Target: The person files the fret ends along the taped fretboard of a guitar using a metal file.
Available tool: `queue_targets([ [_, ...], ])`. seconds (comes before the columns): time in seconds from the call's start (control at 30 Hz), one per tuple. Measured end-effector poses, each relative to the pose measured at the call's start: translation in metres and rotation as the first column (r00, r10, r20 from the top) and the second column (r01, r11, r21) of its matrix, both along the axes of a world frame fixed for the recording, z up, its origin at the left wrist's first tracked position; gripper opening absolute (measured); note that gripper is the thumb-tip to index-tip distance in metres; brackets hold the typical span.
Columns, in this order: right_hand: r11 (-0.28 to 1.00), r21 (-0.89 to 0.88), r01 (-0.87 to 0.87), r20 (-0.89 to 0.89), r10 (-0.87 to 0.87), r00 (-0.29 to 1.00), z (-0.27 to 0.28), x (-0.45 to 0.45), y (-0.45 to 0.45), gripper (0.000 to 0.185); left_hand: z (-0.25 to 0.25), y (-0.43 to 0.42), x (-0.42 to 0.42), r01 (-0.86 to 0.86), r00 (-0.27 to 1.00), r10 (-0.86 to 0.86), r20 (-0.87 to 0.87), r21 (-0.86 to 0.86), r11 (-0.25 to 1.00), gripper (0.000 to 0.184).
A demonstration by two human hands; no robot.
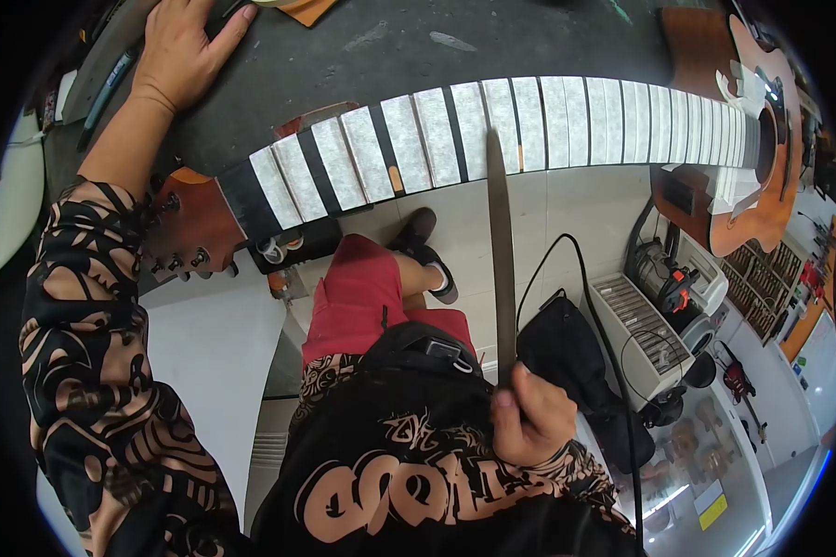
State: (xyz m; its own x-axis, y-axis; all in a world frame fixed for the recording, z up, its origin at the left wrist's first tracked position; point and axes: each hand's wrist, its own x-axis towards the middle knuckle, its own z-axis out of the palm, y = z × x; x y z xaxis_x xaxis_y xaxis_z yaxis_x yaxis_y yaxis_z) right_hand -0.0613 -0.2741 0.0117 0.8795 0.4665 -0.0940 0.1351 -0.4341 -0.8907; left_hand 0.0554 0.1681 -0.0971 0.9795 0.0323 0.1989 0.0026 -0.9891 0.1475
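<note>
An acoustic guitar [757,200] lies with its neck stretched across the view, its headstock [190,227] at the left. Strips of white tape cover the fretboard [557,121], with dark lines between several of them. My right hand [534,418], closed, grips the lower end of a long flat metal file [502,251]. The file's far tip overlaps the taped fretboard; whether it touches cannot be told. At the upper left, my left hand [178,56] lies on the dark bench, thumb apart, holding nothing visible. Its fingertips are partly cut off by the frame edge.
The dark benchtop [344,46] extends behind the neck. Below it are a black bag [567,348], a ribbed light-coloured box [636,316] and a hanging black cable [585,278]. A tool rack [757,283] stands at the right. A pen [111,79] lies beside my left forearm.
</note>
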Motion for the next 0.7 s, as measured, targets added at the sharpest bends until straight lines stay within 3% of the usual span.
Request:
queue_targets([
  [0.07,1.000,-0.005,0.026,-0.046,-0.026,0.999,0.002,-0.001,0.003,0.043,-0.002,-0.001,-0.001,0.010,1.000,-0.010,0.017,0.007,1.000,0.053],
  [0.17,0.996,-0.082,-0.017,0.138,0.029,0.990,0.000,0.049,0.051,0.042,0.001,-0.002,-0.002,0.001,1.000,-0.001,0.002,0.009,1.000,0.054],
  [0.2,0.975,-0.218,-0.041,0.023,0.047,0.999,0.013,0.072,0.074,0.040,0.002,-0.001,-0.002,-0.009,1.000,0.009,-0.018,0.007,1.000,0.054],
  [0.3,0.999,-0.022,-0.034,0.095,0.036,0.995,-0.003,0.111,0.108,0.040,0.005,-0.001,-0.002,-0.013,0.999,0.014,-0.045,0.009,1.000,0.054],
  [0.33,1.000,0.013,0.008,0.036,-0.008,0.999,0.003,0.114,0.112,0.039,0.004,-0.001,-0.002,-0.016,0.999,0.016,-0.050,0.006,1.000,0.054],
  [0.53,0.995,0.031,0.100,-0.125,-0.095,0.988,0.017,0.074,0.063,0.042,0.005,-0.001,0.001,-0.020,0.999,0.020,-0.045,0.016,1.000,0.052],
  [0.7,0.992,0.085,0.094,-0.117,-0.084,0.990,0.000,0.021,0.005,0.040,0.002,0.004,0.002,0.014,1.000,-0.014,-0.009,0.016,1.000,0.052],
])
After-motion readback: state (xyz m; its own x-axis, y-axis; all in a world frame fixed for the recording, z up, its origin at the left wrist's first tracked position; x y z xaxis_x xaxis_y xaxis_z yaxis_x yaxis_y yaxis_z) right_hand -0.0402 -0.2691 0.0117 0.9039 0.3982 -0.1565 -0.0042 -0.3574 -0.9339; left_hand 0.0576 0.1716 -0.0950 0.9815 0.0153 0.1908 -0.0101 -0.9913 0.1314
